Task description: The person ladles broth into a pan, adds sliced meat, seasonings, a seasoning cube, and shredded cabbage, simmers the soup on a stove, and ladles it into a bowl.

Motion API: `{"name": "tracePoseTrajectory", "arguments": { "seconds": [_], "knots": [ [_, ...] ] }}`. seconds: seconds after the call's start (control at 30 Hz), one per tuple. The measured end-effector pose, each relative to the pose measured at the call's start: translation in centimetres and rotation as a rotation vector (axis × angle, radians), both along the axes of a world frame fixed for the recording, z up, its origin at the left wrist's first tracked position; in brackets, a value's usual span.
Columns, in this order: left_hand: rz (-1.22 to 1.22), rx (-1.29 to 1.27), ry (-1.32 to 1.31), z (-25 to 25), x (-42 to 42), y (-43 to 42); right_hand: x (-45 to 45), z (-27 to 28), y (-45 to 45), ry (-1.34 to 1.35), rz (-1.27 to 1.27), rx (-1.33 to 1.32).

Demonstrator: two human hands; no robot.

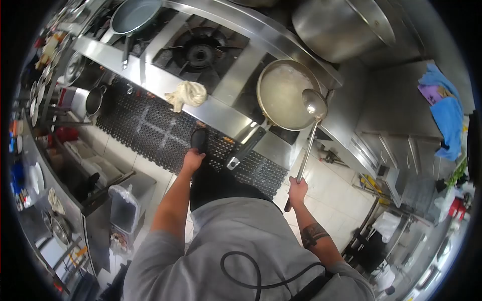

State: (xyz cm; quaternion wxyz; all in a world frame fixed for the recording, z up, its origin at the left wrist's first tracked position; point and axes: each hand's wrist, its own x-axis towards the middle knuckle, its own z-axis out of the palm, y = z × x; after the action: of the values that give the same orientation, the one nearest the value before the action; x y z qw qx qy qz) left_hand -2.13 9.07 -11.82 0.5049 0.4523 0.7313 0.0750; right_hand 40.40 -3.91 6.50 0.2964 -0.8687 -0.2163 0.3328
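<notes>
Head view: saw, farthest left, a deep metal pot (pixel 83 103) near the left end of a black perforated mat (pixel 130 110). Next made out a grey frying pan (pixel 134 17) toward the left end of the stove (pixel 153 78), with the mat running along below the front edge. Found a cream cloth (pixel 187 95) bunched over the middle of that front edge, just before a burner (pixel 201 54). Below the cloth, saw the left hand (pixel 193 160) lowered, nearest to a black shoe (pixel 199 139); made out fingers apparently curled, but could not tell whether closed on anything. Then found a wide pan (pixel 259 91) of pale liquid (pixel 281 90) at the stove's right end, with a black handle (pixel 247 146) jutting past the front edge. Saw the right hand (pixel 297 189) wrapped round a long metal ladle (pixel 308 151), with fingers bent tight about the shaft. Noted the ladle's bowl overlapping the wide pan's right rim; could not tell whether dipped. Beyond the stove's rear right corner, noted a large steel pot (pixel 341 30). Saw a blue cloth (pixel 447 120) at the right edge of a steel surface (pixel 396 95).
</notes>
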Motion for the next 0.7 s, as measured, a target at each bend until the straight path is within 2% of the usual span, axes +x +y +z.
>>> {"name": "tracePoseTrajectory", "arguments": {
  "seconds": [0.1,0.23,0.3,0.33,0.4,0.43,0.5,0.57,0.63,0.7],
  "knots": [
    [0.007,-0.035,0.055,2.7,-2.4,-2.5,-0.7,0.6,1.2,0.047,0.026,0.008],
    [0.184,0.065,0.082,4.1,-7.7,-7.9,-4.3,9.1,6.7,0.138,0.176,0.19],
    [0.282,0.029,0.155,5.1,-10.4,-10.3,-6.9,13.7,11.2,0.385,0.256,0.202],
    [0.302,0.035,0.151,4.3,-12.1,-12.1,-8.7,15.6,13.7,0.452,0.257,0.173],
    [0.31,-0.112,0.245,1.8,-15.2,-15.3,-13.2,16.5,18.7,0.629,0.247,0.155],
    [0.338,-0.119,0.247,2.0,-16.0,-16.2,-15.6,16.1,21.1,0.747,0.236,0.158],
    [0.337,-0.098,0.296,2.8,-17.6,-18.7,-20.4,11.8,25.8,0.758,0.255,0.165],
    [0.361,-0.117,0.221,2.5,-19.2,-19.9,-24.7,5.9,29.8,0.676,0.283,0.184],
    [0.433,-0.075,0.155,4.7,-20.1,-20.1,-28.7,1.7,31.6,0.659,0.15,0.216],
    [0.435,-0.012,0.141,7.0,-21.7,-20.5,-29.4,-4.8,34.0,0.368,0.213,0.235]
  ]
}}
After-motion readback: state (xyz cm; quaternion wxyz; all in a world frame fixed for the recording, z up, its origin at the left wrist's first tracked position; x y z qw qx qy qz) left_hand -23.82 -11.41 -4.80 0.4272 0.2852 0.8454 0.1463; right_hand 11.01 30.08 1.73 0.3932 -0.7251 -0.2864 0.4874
